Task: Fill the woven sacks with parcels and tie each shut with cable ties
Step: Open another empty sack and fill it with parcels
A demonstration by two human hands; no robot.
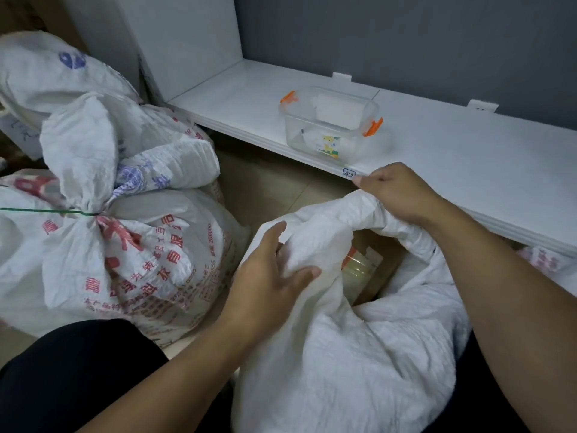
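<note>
Head view: an open white sack [359, 370] stands on the floor in front of the person, low in the frame, just beside a white shelf [468, 157]. Its mouth gapes, and a brown parcel [371, 276] with clear tape on it shows inside.

The left hand [268, 276] grips the near side of the sack's rim, thumb and fingers curled into a bunch of the fabric. The right hand [393, 195] grips the far side of the rim, fingers closed over the rolled edge, close to the shelf's front lip.

To the left lies a filled sack [150, 260] with red print. Its neck is gathered and bound by a green tie [46, 210], whose long tail runs off toward the left edge. Behind it rests another sack [46, 76] with blue print.

On the shelf stands a clear box [327, 126] with orange clips; its contents are unclear. A small label [349, 173] sits on the shelf's front edge, near the right hand. A dark-clothed knee [71, 370] fills the lower left corner.
</note>
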